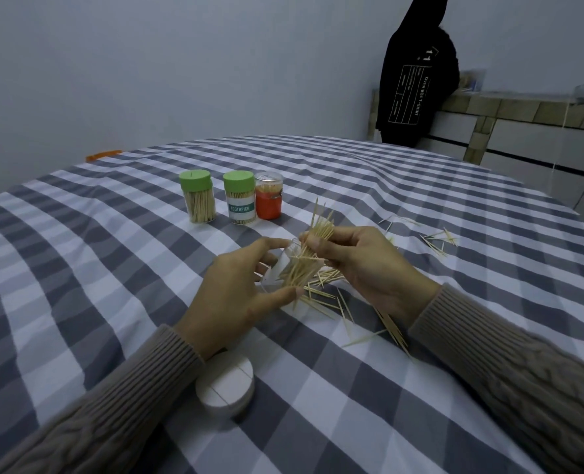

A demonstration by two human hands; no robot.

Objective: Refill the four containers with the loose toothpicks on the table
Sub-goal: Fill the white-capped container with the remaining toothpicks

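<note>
My left hand (236, 289) grips a clear open container (278, 265), tilted with its mouth toward the right. My right hand (359, 261) pinches a bundle of toothpicks (314, 234) whose lower ends reach into the container. Loose toothpicks (331, 295) lie on the checked cloth under and beside my hands, with more loose toothpicks (437, 239) farther right. Behind stand two green-lidded containers (198, 196) (241, 198) and an orange container (268, 196), all holding toothpicks. A white lid (225, 384) lies near my left wrist.
The table carries a grey and white checked cloth (112, 268). A person in a black hoodie (417, 73) stands at the back right by a tiled counter (509, 111). An orange object (104, 155) peeks over the far left table edge.
</note>
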